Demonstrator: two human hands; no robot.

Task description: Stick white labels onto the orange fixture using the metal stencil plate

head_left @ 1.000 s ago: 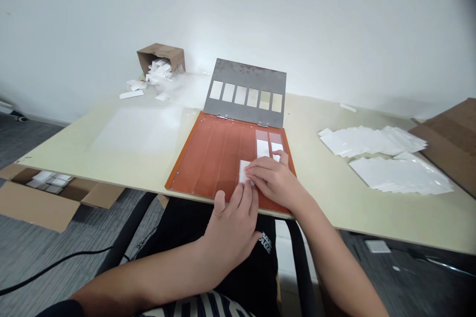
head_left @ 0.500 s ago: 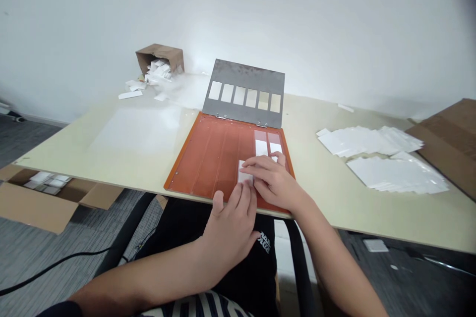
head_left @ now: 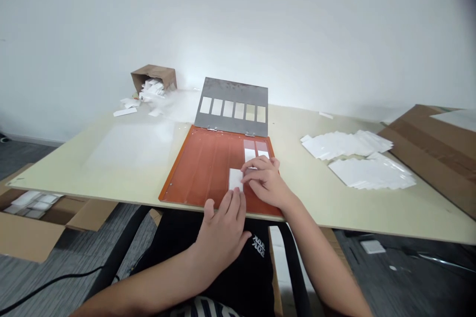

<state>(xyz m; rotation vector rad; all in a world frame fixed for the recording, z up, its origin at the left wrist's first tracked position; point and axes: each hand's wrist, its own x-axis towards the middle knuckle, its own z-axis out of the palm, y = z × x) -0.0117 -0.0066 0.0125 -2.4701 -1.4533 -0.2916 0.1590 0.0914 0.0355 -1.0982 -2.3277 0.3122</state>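
An orange-red board (head_left: 197, 163) with a hinged grey metal flap (head_left: 238, 86) lies in front of me on the table. On the board is a small white card (head_left: 235, 177), lengthwise away from me. My left hand (head_left: 225, 228) rests its outstretched fingertips on the card's near end, thumb held apart. From the right, my right hand (head_left: 266, 182) bends over the board, its fingertips at the card's right edge. Two more white strips, one of them a white strip (head_left: 249, 154), lie beyond my right hand and are partly covered by it. The flap has several pale rectangles in a row.
Fanned white sheets (head_left: 349, 144) lie at the right, beside a large cardboard box (head_left: 427, 138). A small carton (head_left: 154, 73) spills white pieces at the back left. An open box (head_left: 33, 242) with white pieces stands low at the left, below the table edge (head_left: 89, 197).
My view has shifted, so the board and table sit slightly lower and further left. More of the white card shows, as my right fingers have drawn back from its top to its right edge.
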